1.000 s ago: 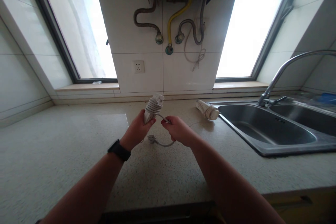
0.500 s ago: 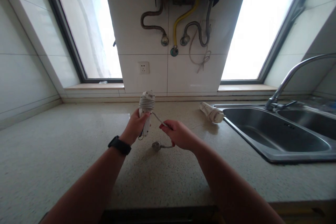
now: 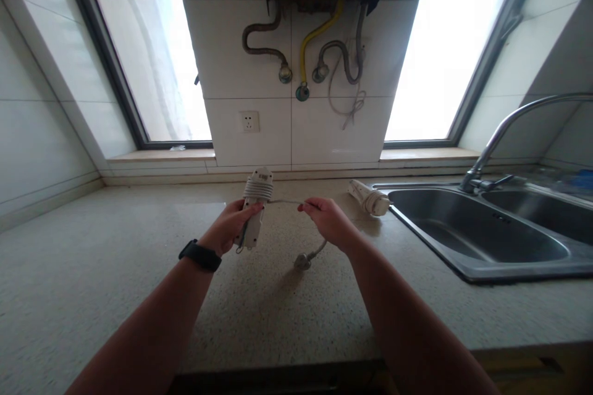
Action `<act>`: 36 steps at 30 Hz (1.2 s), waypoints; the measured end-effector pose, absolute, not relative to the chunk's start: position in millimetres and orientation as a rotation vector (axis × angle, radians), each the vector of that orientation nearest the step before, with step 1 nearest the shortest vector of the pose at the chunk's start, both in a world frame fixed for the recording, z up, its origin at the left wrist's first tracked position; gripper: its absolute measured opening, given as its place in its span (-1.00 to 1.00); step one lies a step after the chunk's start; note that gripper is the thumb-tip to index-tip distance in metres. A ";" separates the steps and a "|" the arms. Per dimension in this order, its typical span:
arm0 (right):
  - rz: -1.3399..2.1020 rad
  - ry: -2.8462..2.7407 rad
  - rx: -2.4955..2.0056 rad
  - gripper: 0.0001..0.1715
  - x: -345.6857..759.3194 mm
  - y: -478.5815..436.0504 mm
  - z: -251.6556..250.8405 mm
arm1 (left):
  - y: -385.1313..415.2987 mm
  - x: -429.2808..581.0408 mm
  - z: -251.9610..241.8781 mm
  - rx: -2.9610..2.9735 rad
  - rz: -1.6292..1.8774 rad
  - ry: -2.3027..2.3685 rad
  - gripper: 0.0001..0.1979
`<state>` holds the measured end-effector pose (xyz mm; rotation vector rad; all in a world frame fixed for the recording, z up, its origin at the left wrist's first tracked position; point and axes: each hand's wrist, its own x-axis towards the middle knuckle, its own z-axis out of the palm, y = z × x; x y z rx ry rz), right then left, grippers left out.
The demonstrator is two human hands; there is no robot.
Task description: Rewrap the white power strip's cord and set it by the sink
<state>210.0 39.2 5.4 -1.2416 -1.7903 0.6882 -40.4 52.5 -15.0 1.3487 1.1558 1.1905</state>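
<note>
White strip [image 3: 251, 231]: raised at a tilt over the table [image 3: 269, 315], with coils of cord [image 3: 259, 189] around its far end
Left hand [image 3: 227, 226]: grip clamped on the strip's near part, thumb laid across it just below the coils
Right hand [image 3: 328, 222]: grip pinched together on the cord, which runs almost straight from the coils to the fingertips
Plug [image 3: 302, 261]: at the cord's loose end, low over the table below the right hand (from where I stand, I can't say whether it touches)
Step in hand: looks to me like working the cord at the coils; whether winding on or off, I can't tell
Next move: seems to call for a steady left hold, gentle tension and room for the plug to swing
Second strip [image 3: 365, 197]: lying near the sink [image 3: 509, 273], cord wrapped around it too
Hidden: the strip's other face, the cord's path inside the right hand; the label is too small to read
Cut off: sink and tap [image 3: 471, 179] at the right edge, both forearms at the bottom
</note>
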 end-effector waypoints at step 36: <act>0.167 -2.477 -0.929 -0.76 212.9 1.5 26.0 | 57.5 -50.6 -14.8 1.662 1.302 1.471 -0.60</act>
